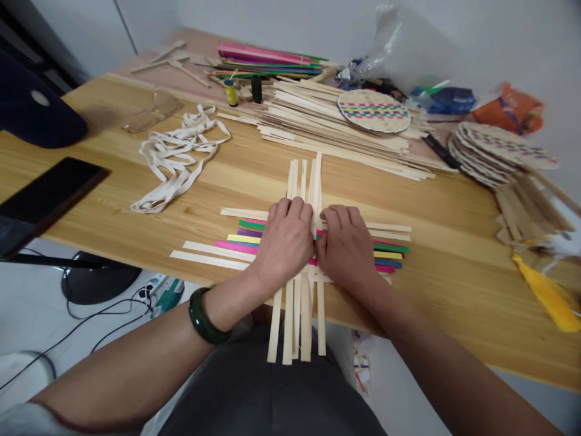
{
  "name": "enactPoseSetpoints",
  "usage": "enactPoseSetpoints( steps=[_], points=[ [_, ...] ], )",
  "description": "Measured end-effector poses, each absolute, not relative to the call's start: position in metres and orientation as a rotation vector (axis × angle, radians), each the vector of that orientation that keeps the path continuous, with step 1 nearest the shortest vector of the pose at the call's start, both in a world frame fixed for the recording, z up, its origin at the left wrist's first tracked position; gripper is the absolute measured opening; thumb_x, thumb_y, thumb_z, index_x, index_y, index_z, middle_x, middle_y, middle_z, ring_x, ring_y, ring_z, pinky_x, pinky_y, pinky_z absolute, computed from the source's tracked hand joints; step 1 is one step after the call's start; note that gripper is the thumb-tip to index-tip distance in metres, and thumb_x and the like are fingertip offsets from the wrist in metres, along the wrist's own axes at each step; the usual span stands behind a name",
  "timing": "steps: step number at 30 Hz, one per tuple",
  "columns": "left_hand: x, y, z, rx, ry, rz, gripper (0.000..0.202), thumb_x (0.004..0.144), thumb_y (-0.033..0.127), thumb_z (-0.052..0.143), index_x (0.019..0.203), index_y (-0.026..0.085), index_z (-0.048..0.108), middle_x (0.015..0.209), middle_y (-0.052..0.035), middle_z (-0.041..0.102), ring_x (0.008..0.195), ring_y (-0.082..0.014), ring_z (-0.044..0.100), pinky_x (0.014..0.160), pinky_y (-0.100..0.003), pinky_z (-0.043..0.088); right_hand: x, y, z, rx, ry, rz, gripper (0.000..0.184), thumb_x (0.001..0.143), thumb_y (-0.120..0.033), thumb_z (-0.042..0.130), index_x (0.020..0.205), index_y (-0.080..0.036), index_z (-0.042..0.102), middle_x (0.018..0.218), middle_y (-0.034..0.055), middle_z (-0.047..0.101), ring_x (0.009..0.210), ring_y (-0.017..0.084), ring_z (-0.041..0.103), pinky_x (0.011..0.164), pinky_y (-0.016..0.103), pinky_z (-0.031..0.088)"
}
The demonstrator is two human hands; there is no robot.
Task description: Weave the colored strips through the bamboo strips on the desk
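A loose weave of flat pale strips (pixel 305 321) lies at the table's front edge, their near ends sticking out over my lap. Pink, green, purple, yellow and blue strips (pixel 391 247) cross them sideways, with plain strips (pixel 211 254) on the outer sides. My left hand (pixel 290 236), fingers curled, presses on the left part of the crossing. Close beside it, my right hand (pixel 345 245) has its fingers bent and thumb drawn in over the right part. Both hands grip the strips, and most of the woven middle is hidden beneath them.
Behind the weave lie a pile of pale strips (pixel 299 124), a round woven fan (pixel 373 112) and coloured strips (pixel 267 54). Fans (pixel 481 151) are stacked at right. White tape (pixel 175 157), eyeglasses (pixel 154 114), thread spools (pixel 230 94) and a black phone (pixel 48 197) occupy the left.
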State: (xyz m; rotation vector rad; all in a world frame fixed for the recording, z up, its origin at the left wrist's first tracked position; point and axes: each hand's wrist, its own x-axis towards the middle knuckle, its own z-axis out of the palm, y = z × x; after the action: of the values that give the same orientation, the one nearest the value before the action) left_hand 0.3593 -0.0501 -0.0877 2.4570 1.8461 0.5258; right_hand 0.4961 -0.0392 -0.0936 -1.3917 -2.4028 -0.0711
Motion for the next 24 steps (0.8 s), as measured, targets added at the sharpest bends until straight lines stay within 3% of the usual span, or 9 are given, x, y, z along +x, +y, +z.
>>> enactPoseSetpoints(
  steps=[12,24],
  points=[
    [0.3595,-0.0485,-0.0886,2.508,1.879,0.509,0.019,0.082,0.013,0.046,0.099,0.014,0.055,0.098,-0.0115,0.055,0.095,-0.0294,0.047,0.084,-0.042,0.042,0.4953,-0.0397,-0.0949,-1.368,-2.399,-0.132,0.023,0.072,-0.011,0.045,0.093,-0.014,0.053,0.093,0.0137,0.055,0.092,0.028,0.044,0.081,0.041,0.041],
    [0.3577,-0.0482,-0.0893,2.490,1.879,0.597,0.019,0.088,0.019,0.045,0.102,0.012,0.056,0.105,-0.0143,0.057,0.101,-0.0307,0.049,0.087,-0.044,0.039,0.4965,-0.0356,-0.0998,-1.334,-2.307,-0.128,0.021,0.078,-0.016,0.044,0.096,-0.014,0.055,0.096,0.0130,0.057,0.094,0.028,0.047,0.088,0.042,0.041]
  ],
)
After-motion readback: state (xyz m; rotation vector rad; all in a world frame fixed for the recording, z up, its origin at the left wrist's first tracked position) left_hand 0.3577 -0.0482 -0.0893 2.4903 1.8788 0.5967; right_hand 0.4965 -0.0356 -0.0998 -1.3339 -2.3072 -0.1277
